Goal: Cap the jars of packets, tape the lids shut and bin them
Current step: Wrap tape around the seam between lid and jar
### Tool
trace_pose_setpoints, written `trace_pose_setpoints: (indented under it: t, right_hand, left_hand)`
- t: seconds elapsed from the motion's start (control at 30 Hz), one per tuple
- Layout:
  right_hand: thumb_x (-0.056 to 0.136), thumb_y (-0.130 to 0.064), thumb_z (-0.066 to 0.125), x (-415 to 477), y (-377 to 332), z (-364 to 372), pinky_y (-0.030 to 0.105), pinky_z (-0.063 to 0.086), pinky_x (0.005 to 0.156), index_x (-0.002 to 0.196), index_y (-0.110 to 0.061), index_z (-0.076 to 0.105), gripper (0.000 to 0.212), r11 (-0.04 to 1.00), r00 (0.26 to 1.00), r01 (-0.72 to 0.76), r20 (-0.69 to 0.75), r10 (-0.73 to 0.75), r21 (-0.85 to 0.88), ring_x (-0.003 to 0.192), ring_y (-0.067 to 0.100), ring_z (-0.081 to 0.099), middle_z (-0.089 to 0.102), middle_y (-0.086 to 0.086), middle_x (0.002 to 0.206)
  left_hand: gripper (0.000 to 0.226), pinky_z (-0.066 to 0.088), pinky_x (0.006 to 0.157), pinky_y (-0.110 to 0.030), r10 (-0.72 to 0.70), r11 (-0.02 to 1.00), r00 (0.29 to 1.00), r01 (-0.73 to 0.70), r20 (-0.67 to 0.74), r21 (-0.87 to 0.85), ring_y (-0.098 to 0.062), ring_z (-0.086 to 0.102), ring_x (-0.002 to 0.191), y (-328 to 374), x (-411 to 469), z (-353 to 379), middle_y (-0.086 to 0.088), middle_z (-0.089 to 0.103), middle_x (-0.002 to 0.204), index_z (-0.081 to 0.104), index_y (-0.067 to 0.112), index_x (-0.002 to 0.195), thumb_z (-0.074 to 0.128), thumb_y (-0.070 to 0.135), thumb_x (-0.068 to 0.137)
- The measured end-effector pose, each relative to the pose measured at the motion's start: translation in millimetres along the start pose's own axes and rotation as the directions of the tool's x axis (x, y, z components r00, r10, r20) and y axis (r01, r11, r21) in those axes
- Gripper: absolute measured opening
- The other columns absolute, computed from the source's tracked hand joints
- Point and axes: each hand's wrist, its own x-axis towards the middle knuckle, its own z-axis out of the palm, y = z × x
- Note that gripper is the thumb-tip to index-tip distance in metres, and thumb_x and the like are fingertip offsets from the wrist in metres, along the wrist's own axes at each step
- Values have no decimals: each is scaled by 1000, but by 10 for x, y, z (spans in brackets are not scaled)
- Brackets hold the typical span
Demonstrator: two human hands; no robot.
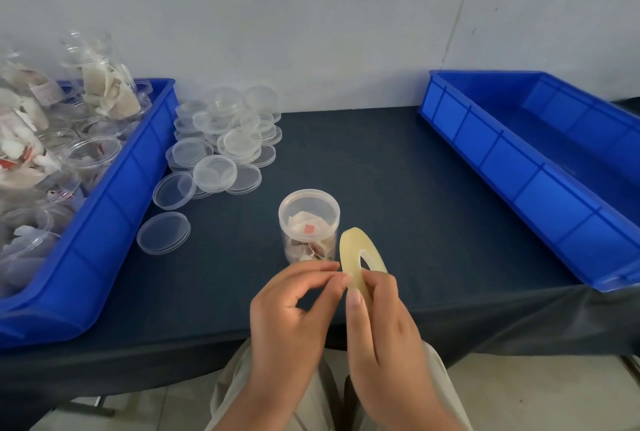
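A clear jar of packets (309, 226) stands upright at the table's middle with a clear lid on top. Just in front of it I hold a yellowish roll of tape (356, 257) on edge. My right hand (381, 323) grips the roll's lower part, thumb on its near face. My left hand (294, 306) pinches at the roll's left edge with thumb and fingertips. Both hands hover at the table's front edge, close to the jar but not touching it.
A blue bin (104, 208) at the left holds several open jars of packets. A heap of loose clear lids (221, 146) lies beside it. Another blue bin (519, 167) at the right looks empty. A dark cloth (398, 167) covers the table.
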Motion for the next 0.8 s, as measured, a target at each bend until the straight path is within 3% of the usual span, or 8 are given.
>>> trace_pose_setpoints:
  t: [0.13, 0.3, 0.43, 0.57, 0.63, 0.7, 0.8]
  right_hand:
    - [95, -73, 18, -15, -11, 18, 32, 47, 92, 128, -28, 52, 66, 999, 1000, 4, 24, -3, -42, 107, 12, 60, 63, -17, 117]
    - [93, -73, 16, -24, -14, 11, 27, 41, 91, 133, -26, 51, 71, 998, 999, 3, 45, -1, -57, 109, 11, 57, 60, -18, 119]
    - [93, -75, 17, 3, -3, -7, 34, 49, 91, 116, -44, 44, 47, 998, 996, -56, 72, 55, 14, 103, 9, 61, 63, -20, 108]
    - [92, -79, 16, 12, 7, -24, 31, 50, 86, 113, -55, 36, 37, 996, 995, -77, 68, 75, 41, 101, 7, 62, 64, -20, 100]
    - [92, -79, 14, 5, 7, -27, 30, 50, 88, 115, -55, 35, 40, 997, 995, -75, 74, 72, 32, 103, 5, 61, 63, -22, 102]
    - [93, -79, 13, 0, 8, -25, 29, 50, 90, 116, -54, 36, 41, 997, 994, -69, 84, 66, 33, 106, 4, 61, 63, -23, 104]
    - [92, -80, 13, -1, 3, -24, 30, 50, 93, 116, -49, 40, 48, 996, 992, -58, 112, 51, 60, 110, 4, 60, 64, -22, 107]
  left_hand:
    - [13, 55, 76, -14, -106, 989, 994, 109, 31, -103, -13, 76, 93, 36, -7, -23, 13, 79, 95, 81, 33, 88, 81, 20, 92]
    - [12, 51, 70, -13, -153, 987, 981, 158, 119, -32, -9, 73, 84, 26, 41, -44, 16, 77, 86, 76, 35, 85, 73, 31, 97]
    - [22, 50, 66, -14, -37, 997, 993, 28, 116, 72, -12, 69, 80, 7, -3, -47, 17, 72, 85, 69, 38, 86, 62, 53, 101]
    - [15, 53, 69, -16, 89, 996, 987, -92, 136, 19, -19, 69, 87, -19, -61, -59, 14, 70, 94, 66, 35, 92, 61, 48, 99]
    - [11, 55, 69, -16, 38, 998, 992, -31, 122, -60, -18, 71, 91, -18, -72, -68, 13, 72, 99, 67, 40, 98, 67, 49, 93]
    - [27, 55, 70, -15, -44, 991, 991, 59, 128, -118, -15, 72, 93, -8, -77, -80, 14, 74, 103, 68, 47, 109, 72, 53, 84]
    - [25, 54, 71, -13, 7, 998, 994, 1, 113, -64, -12, 72, 93, -11, -68, -79, 18, 75, 102, 73, 47, 110, 71, 50, 85]
